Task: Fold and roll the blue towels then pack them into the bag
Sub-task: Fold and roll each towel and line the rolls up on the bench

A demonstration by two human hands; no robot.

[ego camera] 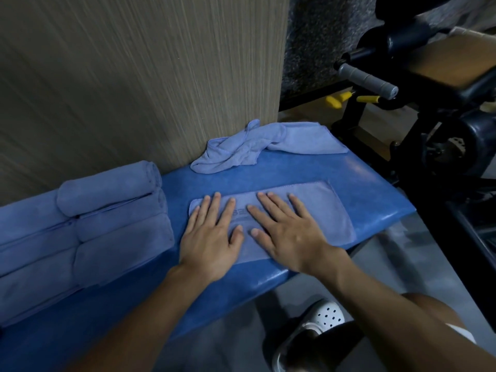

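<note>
I see my left hand (pixel 208 237) and right hand (pixel 290 232) side by side, fingers (pixel 276 206) straight and spread, pressing flat on the folded blue towel (pixel 330 210) on the blue surface (pixel 362 181), gripping nothing, with rolled towels (pixel 107 191) stacked to the left and a crumpled towel (pixel 241 149) behind.

The only lettering is a faint embossed mark (pixel 239 212) on the flat folded towel (pixel 316 208). It sits between the left hand (pixel 208 237) and the right hand (pixel 290 234), is partly covered by them, and is too blurred to read. No other text can be read.
</note>
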